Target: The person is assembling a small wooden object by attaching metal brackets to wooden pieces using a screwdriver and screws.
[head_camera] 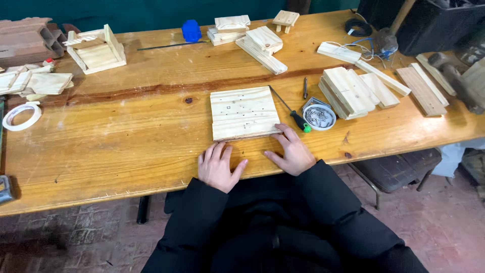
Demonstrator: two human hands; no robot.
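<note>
Pine board panel [244, 112], several slats joined edge to edge, lies flat near the middle of the table's front edge. Nearly square, slats and grain running left-right, parallel to that edge.

Right hand [292, 150] is the nearer one: fingertips touch the panel's front right corner, fingers spread, nothing gripped. Panel sits just beyond and left of those fingers. Left hand [217, 165] lies palm down on the table [116, 146] just short of the panel's front edge, fingers loosely spread, not touching it, empty.

Screwdriver [292, 112] with a green and black handle lies just right of the panel, shaft angled toward the back left, handle near the right fingertips. Beside it, a round metal tin [319, 117] holding small metal hardware, looks like screws; can't tell exactly.

Further right: stack of short planks [349, 92], then loose slats [423, 89] toward the right end. Back edge: more wood offcuts [260, 46] and a blue plastic piece [191, 30]. Back left corner: open wooden box frame [97, 49], contents not visible. Left end: tape roll [21, 116].
</note>
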